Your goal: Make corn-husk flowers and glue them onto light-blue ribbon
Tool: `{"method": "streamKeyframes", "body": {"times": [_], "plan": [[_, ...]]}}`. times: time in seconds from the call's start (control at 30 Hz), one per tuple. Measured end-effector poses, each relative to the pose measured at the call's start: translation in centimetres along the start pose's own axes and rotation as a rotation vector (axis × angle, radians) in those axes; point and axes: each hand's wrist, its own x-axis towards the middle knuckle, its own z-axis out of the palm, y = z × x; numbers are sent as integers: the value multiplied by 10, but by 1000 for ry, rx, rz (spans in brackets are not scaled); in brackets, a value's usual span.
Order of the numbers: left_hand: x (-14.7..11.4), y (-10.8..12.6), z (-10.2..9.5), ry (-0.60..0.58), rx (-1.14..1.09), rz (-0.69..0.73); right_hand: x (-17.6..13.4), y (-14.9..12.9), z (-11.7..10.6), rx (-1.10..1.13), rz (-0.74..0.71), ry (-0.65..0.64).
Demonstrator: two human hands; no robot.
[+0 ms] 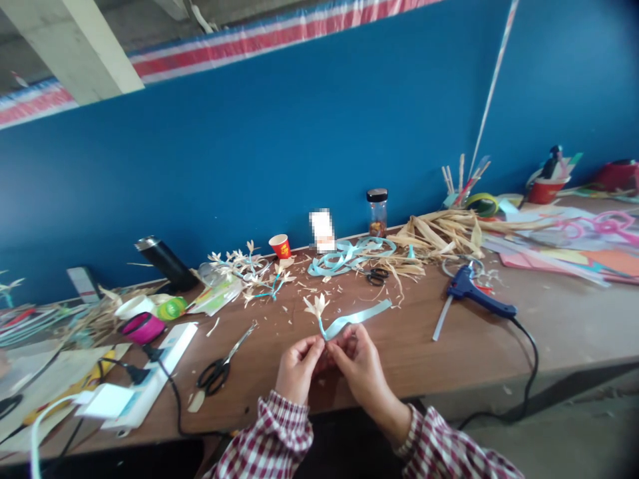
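Note:
Between my two hands is a small corn-husk flower (317,306) with pale petals and a thin light-blue stem. My left hand (298,366) pinches the lower stem between thumb and fingers. Close against it, my right hand (360,362) is closed on a light-blue ribbon (362,318) at the stem's base; the ribbon's loose end stretches up to the right above the table. The fingertips meet, so the exact wrap of ribbon around the stem is hidden. Scissors (219,371) with black handles lie left of my hands.
A blue glue gun (474,289) with a cord lies at right. Behind are coiled ribbon (339,258), small scissors (377,276), dried husks (434,233), a jar (377,213), a red paper cup (280,246) and finished flowers (242,266). A power strip (164,362) and black bottle (167,263) stand left.

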Motion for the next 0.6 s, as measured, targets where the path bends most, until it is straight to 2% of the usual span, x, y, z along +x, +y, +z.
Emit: {"method": "streamKeyframes", "body": {"times": [0.27,0.37,0.47,0.6], "plan": [[5,0,-3,44,69,-9,-1,2,-3,-105,-21,5],[3,5,-3,109,80,-10,0,-4,-4,-85,29,-61],[-2,10,-3,118,126,-26,4,-12,-4,-4,126,-129],[-6,12,0,91,311,67,10,-17,-7,36,147,-89]]}}
